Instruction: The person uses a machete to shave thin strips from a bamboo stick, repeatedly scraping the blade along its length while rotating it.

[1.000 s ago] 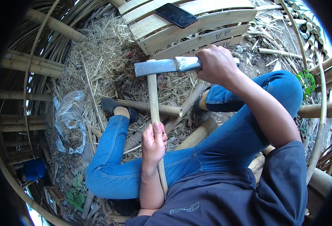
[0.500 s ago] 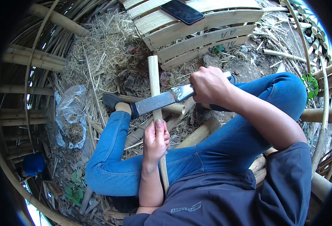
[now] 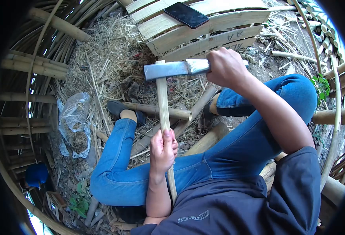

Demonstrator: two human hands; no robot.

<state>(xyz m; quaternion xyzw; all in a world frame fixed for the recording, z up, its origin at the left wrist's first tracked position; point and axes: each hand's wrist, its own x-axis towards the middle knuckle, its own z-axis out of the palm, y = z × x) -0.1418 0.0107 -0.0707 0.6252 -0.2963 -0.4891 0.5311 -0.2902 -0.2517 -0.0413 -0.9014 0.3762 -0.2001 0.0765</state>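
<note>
My left hand (image 3: 163, 150) is closed around a pale bamboo stick (image 3: 162, 100), its thumb lying along the wood. The stick points away from me, and its lower end runs down past my wrist towards my shirt. My right hand (image 3: 228, 67) grips the handle of a broad, square-ended knife (image 3: 166, 69). The blade lies across the stick just below its far tip; whether the edge touches the wood cannot be made out. Most of the handle is hidden inside my fist.
A slatted wooden crate (image 3: 215, 25) with a phone (image 3: 186, 15) on it stands ahead. Cut bamboo poles (image 3: 172, 111) lie between my legs on straw-covered ground. A clear plastic bag (image 3: 74, 111) is on the left. A bamboo frame (image 3: 29, 94) surrounds me.
My right hand has moved the knife up along the stick, away from my left hand, to near the far end. My left hand has kept its hold, almost in place.
</note>
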